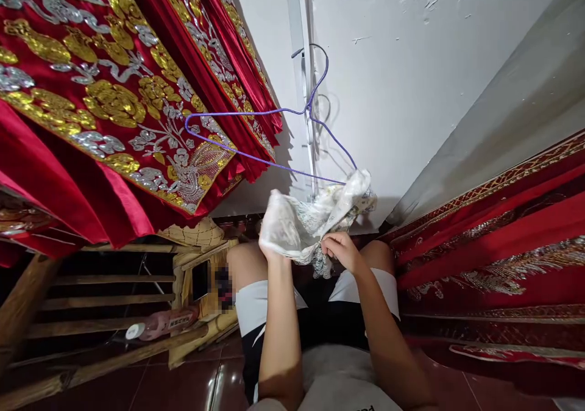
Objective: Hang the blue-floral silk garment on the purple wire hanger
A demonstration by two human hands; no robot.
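Observation:
A white patterned cloth (320, 216) hangs from the lower right corner of a purple wire hanger (256, 149) hooked on a white wall fitting. My left hand (274, 237) is inside or under the cloth, covered by it, so its fingers do not show. My right hand (342, 249) pinches the cloth's lower lacy edge with fingers closed. Both hands are raised above my knees.
Red fabric with gold and silver embroidery (105, 94) hangs at the left, and more red embroidered fabric (493, 240) lies at the right. A wooden frame (105, 301) stands at lower left with a pink bottle (159, 324) on it. White walls (411, 63) rise ahead.

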